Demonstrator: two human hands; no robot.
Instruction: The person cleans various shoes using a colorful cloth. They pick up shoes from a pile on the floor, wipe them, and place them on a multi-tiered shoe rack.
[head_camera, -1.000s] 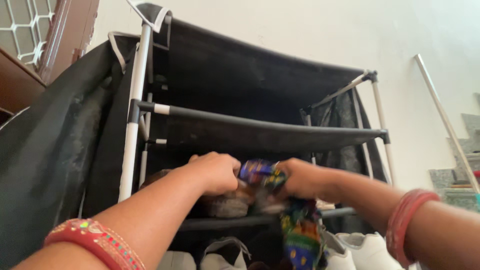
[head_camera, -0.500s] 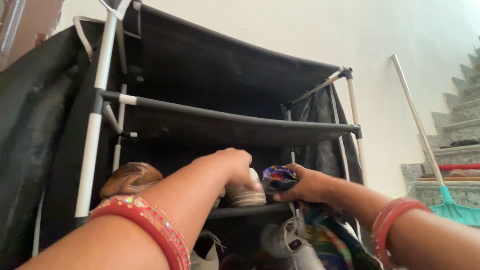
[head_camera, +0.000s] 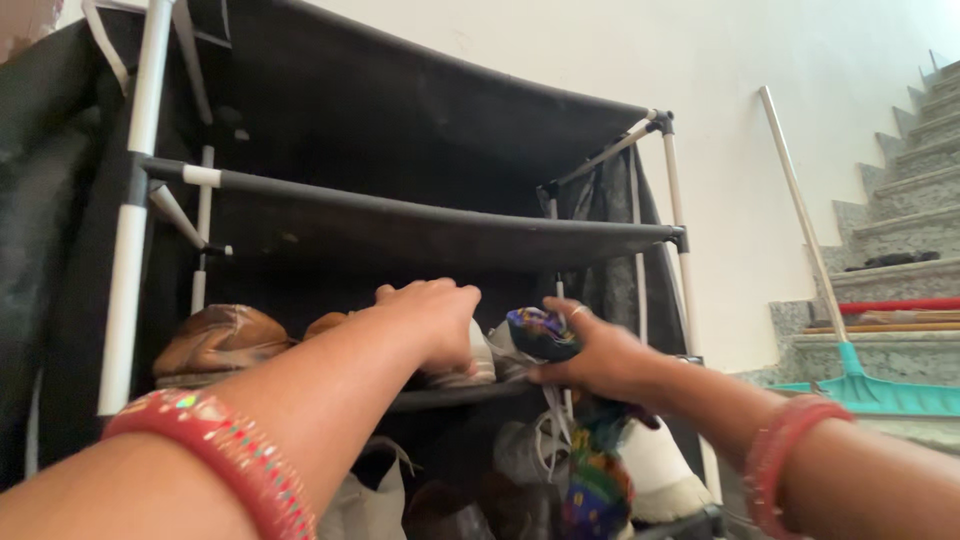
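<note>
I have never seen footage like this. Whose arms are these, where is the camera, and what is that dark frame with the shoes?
The camera sits on a person's head and looks down, so the two bare arms reaching forward are that person's own. Both wrists wear red bangles. The dark frame is a shoe rack of pale poles and black fabric shelves, standing against a light wall. The left hand rests on a pale shoe on the middle shelf, beside a brown shoe. The right hand grips a colourful patterned cloth that hangs down toward the white shoes on the shelf below. At the right, a broom with a teal head leans against the wall by a grey staircase.
</note>
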